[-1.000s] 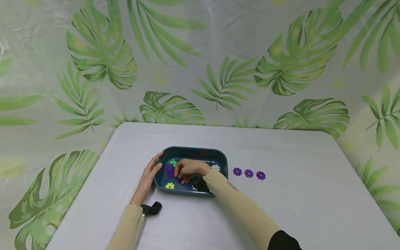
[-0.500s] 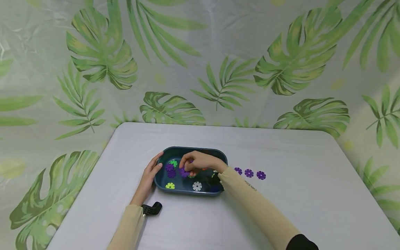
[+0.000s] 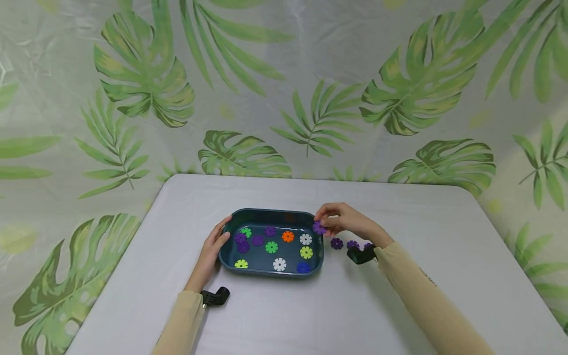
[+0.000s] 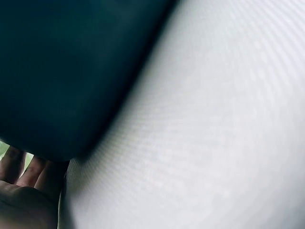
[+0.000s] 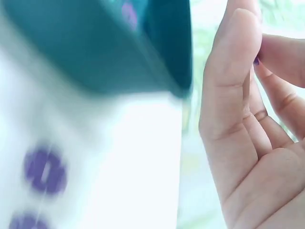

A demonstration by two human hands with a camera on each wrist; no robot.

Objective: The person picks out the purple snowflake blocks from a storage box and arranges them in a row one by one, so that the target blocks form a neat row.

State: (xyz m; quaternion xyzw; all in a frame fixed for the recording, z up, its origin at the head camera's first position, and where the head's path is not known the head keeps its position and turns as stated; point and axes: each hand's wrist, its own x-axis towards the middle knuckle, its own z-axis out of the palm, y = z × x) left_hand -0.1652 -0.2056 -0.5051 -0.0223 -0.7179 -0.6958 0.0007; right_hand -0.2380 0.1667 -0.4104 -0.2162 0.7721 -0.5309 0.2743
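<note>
My left hand (image 3: 208,256) holds the left end of the dark blue-green tray (image 3: 270,274), its thumb over the rim and its fingers along the outside. In the left wrist view, fingers (image 4: 33,171) show beyond the tray wall (image 4: 57,86). Between thumb and fingers, my right hand (image 3: 348,221) pinches a purple snowflake disc (image 3: 319,227) above the tray's right rim. Only a sliver of that disc shows in the right wrist view, past the hand (image 5: 238,109). Just below this hand, purple snowflake discs (image 3: 337,243) lie in a row on the table, some partly covered by the wrist camera.
Inside the tray lie several loose snowflake discs: green (image 3: 271,247), orange (image 3: 288,236), white (image 3: 279,265), yellow (image 3: 306,252), blue (image 3: 303,267) and purple (image 3: 242,246). A white cloth covers the table (image 3: 421,222). A leaf-patterned curtain (image 3: 328,59) hangs behind it.
My right hand has lifted a purple snowflake disc from the tray and carried it right to the tray's right rim. The left hand and the tray have stayed in place.
</note>
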